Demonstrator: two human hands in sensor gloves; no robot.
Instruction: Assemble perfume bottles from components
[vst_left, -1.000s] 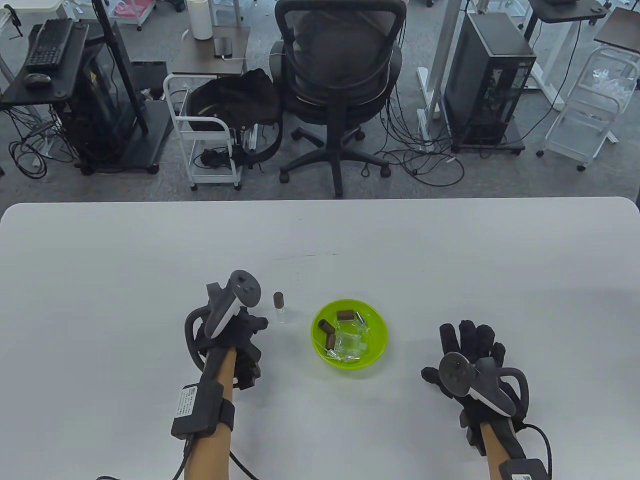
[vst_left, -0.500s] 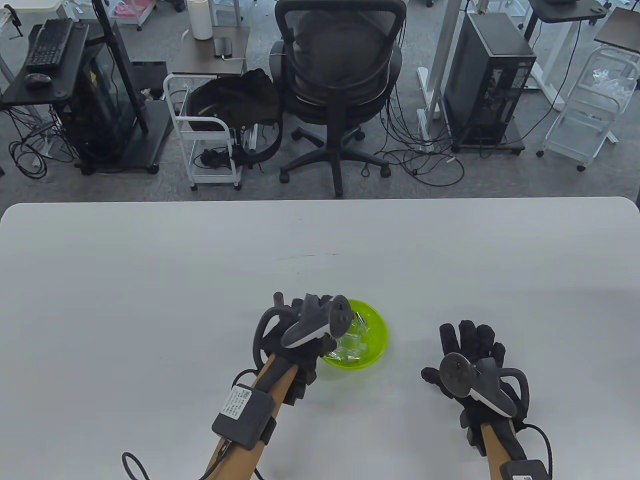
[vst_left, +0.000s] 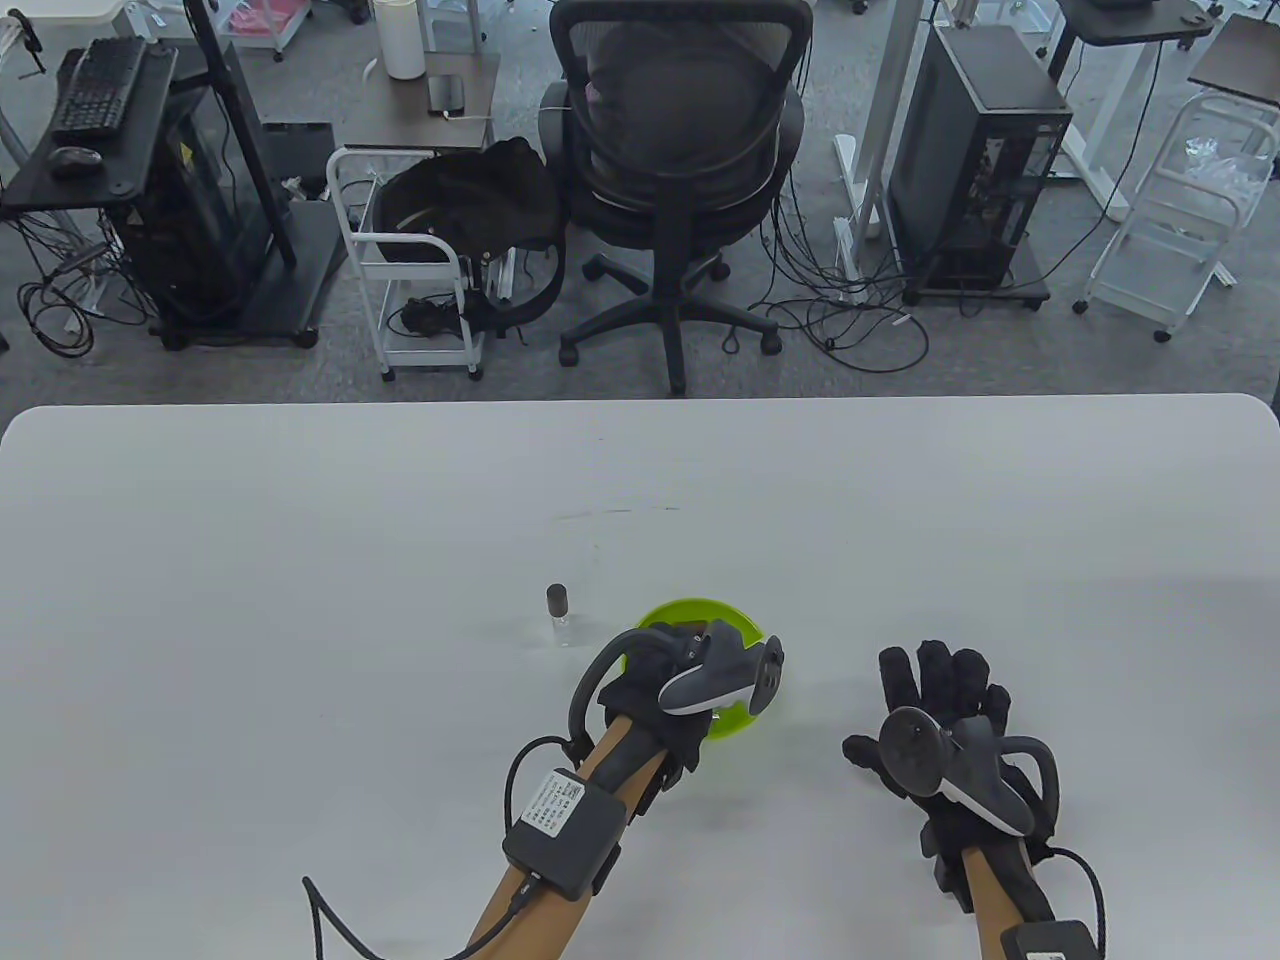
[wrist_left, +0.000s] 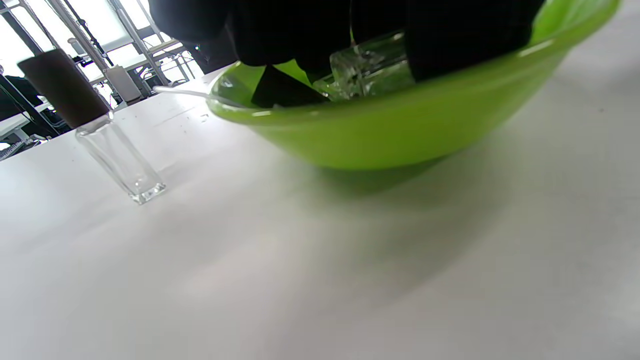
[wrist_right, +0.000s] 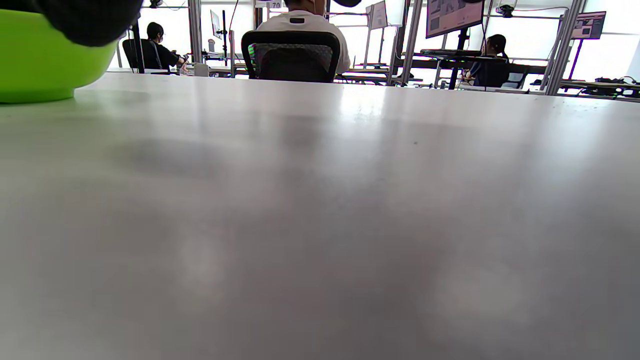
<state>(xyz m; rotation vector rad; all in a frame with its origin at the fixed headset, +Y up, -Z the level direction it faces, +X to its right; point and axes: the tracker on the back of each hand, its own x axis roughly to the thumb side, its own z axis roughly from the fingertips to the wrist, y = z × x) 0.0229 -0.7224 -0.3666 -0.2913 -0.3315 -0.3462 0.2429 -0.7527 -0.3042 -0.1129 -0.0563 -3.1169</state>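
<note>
My left hand (vst_left: 697, 668) reaches down into the lime green bowl (vst_left: 690, 609), and its tracker hides most of the bowl's contents in the table view. In the left wrist view its black fingers (wrist_left: 465, 40) sit on both sides of a clear glass bottle (wrist_left: 372, 70) inside the bowl (wrist_left: 400, 130) and pinch it. A finished bottle (vst_left: 559, 614) with a brown cap stands upright on the table left of the bowl, also seen as the capped bottle (wrist_left: 112, 150). My right hand (vst_left: 945, 690) lies flat on the table right of the bowl, fingers straight, holding nothing.
The white table (vst_left: 300, 560) stretches wide on all sides of the bowl. An office chair (vst_left: 680, 170) stands beyond the far edge. In the right wrist view the bowl (wrist_right: 40, 60) shows at the far left, with bare tabletop (wrist_right: 350, 200) ahead.
My left hand moved right from beside the capped bottle to over the bowl and dipped its fingers in. The capped bottle is uncovered again. The right hand stayed still.
</note>
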